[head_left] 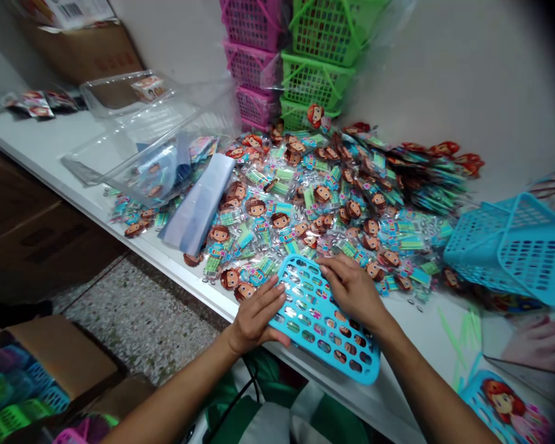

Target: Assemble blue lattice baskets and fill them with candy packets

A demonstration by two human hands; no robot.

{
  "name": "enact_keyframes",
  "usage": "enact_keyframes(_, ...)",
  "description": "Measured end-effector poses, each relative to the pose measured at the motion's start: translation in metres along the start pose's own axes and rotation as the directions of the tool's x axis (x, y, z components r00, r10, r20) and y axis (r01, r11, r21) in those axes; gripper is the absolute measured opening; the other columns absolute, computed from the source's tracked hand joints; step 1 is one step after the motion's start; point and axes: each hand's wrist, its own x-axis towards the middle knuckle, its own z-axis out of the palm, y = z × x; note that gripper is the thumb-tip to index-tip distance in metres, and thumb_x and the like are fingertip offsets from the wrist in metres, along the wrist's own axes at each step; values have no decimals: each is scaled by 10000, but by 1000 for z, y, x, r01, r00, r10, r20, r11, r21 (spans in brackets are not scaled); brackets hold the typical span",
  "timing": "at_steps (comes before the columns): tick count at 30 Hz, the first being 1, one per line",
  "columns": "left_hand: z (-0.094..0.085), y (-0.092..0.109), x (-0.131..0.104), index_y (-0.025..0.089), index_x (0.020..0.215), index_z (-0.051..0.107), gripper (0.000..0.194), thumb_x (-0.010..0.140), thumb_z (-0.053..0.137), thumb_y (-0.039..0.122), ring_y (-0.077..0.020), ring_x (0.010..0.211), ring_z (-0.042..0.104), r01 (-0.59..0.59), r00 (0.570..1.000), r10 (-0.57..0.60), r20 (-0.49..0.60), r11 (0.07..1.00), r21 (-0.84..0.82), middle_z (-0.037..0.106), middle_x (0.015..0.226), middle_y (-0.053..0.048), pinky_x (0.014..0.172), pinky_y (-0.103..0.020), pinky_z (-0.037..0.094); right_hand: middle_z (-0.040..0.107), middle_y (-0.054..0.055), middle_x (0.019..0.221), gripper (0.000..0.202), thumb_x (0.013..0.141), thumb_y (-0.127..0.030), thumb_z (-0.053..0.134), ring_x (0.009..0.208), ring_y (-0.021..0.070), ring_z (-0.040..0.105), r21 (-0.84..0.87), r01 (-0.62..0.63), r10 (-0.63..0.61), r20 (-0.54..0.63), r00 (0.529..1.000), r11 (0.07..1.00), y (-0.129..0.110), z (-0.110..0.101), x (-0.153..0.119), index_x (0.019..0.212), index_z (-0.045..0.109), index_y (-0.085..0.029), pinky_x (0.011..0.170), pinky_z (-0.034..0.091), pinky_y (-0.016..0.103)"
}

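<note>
A light blue plastic basket [322, 338] with oval holes is tipped on the front of the table, a perforated side towards me. Through its holes I see cartoon-printed packets. My left hand [259, 313] grips its left edge, thumb below and fingers over the rim. My right hand [351, 287] is closed at its upper right edge; the fingertips partly hide behind the basket. Just beyond lies a wide heap of small clear packets [280, 219] with cartoon-girl cards and green sticks.
Pink baskets [254, 68] and green baskets [319, 80] stand stacked behind. Left are clear plastic trays [166, 129] and a translucent sheet [198, 203]. Another blue basket [509, 250] lies right, near another person's blurred hand [546, 342]. Cartons of baskets [65, 351] sit lower left.
</note>
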Motion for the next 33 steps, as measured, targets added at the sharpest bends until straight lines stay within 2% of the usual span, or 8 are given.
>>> enact_keyframes(6,9,12,-3,139,1405,378,556,930,393,428,-346,1335,369,100,991,-110,-76,988,-116,487,1357,-207,1024,-575,393,649,42,960,269,926,-356,444,900,206,610,108,-64,59,56,997,992,1,-2,5,1042,662,-249,781,470,323)
enact_keyframes(12,25,23,-4,202,1335,457,459,895,338,156,-311,1300,420,228,933,-257,-250,963,-142,555,1282,-124,997,-594,404,644,20,840,310,942,-420,411,773,187,610,-47,-53,55,40,998,998,-6,1,12,879,659,-246,677,446,287)
enact_keyframes(20,-3,28,23,198,1151,523,370,799,443,118,-281,1197,506,264,961,-268,-67,962,-69,617,1134,-120,962,-511,436,646,57,968,317,950,-389,421,938,216,590,-133,-69,62,-55,997,989,-3,7,-3,1120,645,-242,817,454,327)
enact_keyframes(23,-10,34,49,198,893,560,100,830,484,184,-261,1018,586,391,920,-393,-5,915,96,648,895,-84,881,-448,470,643,48,951,299,950,-384,424,912,209,594,-102,-63,61,-25,998,993,-4,6,-1,1053,665,-240,769,455,309)
enact_keyframes(26,-7,40,73,196,735,536,209,889,458,313,-244,761,589,465,842,-532,90,800,379,594,720,-67,729,-428,477,628,36,871,300,955,-380,415,850,198,592,-106,-33,30,-29,999,994,-6,4,1,953,679,-237,722,440,294)
enact_keyframes(29,-1,44,83,184,772,567,247,915,425,327,-236,728,570,417,833,-542,108,744,522,588,726,-68,802,-487,444,610,32,838,306,963,-375,402,832,192,586,-122,-14,8,-50,999,992,-7,4,0,960,676,-237,717,427,288)
enact_keyframes(31,2,42,82,178,919,607,199,908,450,298,-269,886,578,413,858,-511,44,739,532,616,868,-98,918,-551,382,604,30,837,307,966,-376,398,829,189,583,-132,-7,0,-52,999,991,-8,5,-1,972,676,-245,709,420,283)
enact_keyframes(33,4,38,79,191,1168,563,292,904,451,249,-319,1162,489,385,885,-463,52,790,478,558,1191,-156,1008,-574,322,599,30,838,310,966,-382,396,817,188,582,-153,-11,2,-57,998,988,-8,5,-2,979,677,-252,691,410,281)
